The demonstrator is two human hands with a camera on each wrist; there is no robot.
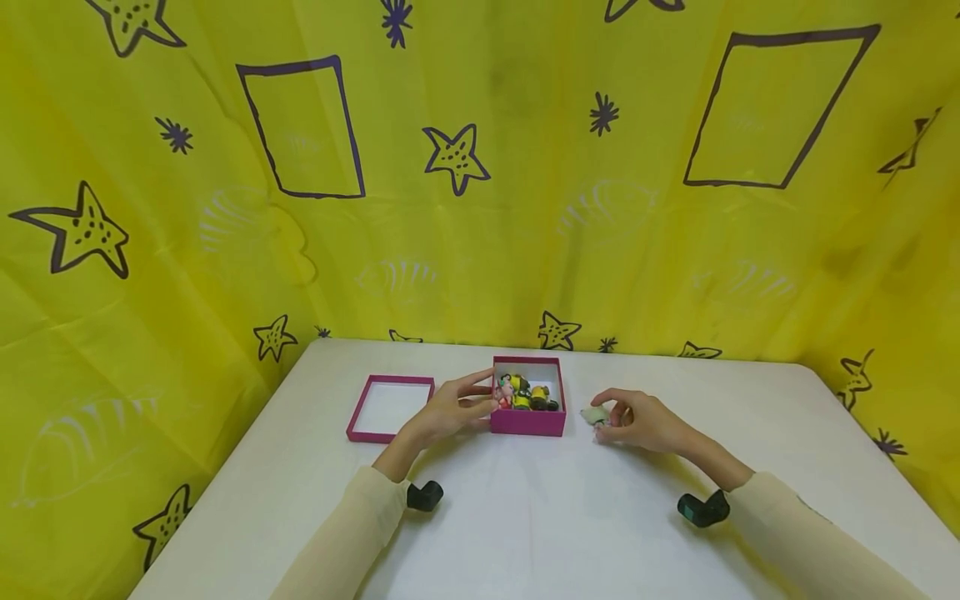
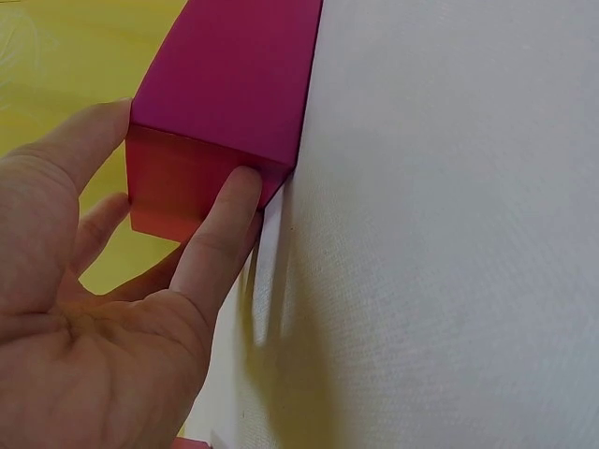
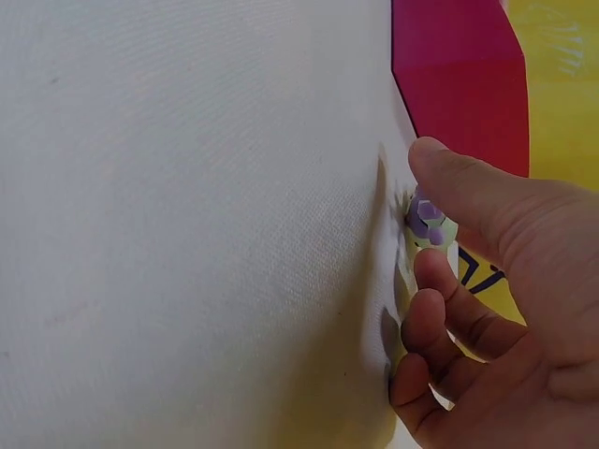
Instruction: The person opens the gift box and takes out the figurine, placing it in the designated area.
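Note:
A magenta box [image 1: 528, 423], open at the top, stands on the white table with several small toy figures [image 1: 538, 397] inside, yellow, black and pink ones among them. My left hand [image 1: 455, 407] is at the box's left side. In the left wrist view, its fairly straight fingers [image 2: 225, 224] touch the side wall. To the right of the box, my right hand [image 1: 637, 421] pinches a small pale green toy figure [image 1: 596, 416] low over the table. Purple parts of that toy figure [image 3: 429, 213] show between thumb and fingers in the right wrist view; the rest is hidden.
The magenta box lid [image 1: 390, 409], with a white inside, lies left of the box. Behind the white table [image 1: 525, 525] hangs a yellow curtain [image 1: 517, 225] with stars and outlined shapes. A dark camera mount sits at each wrist.

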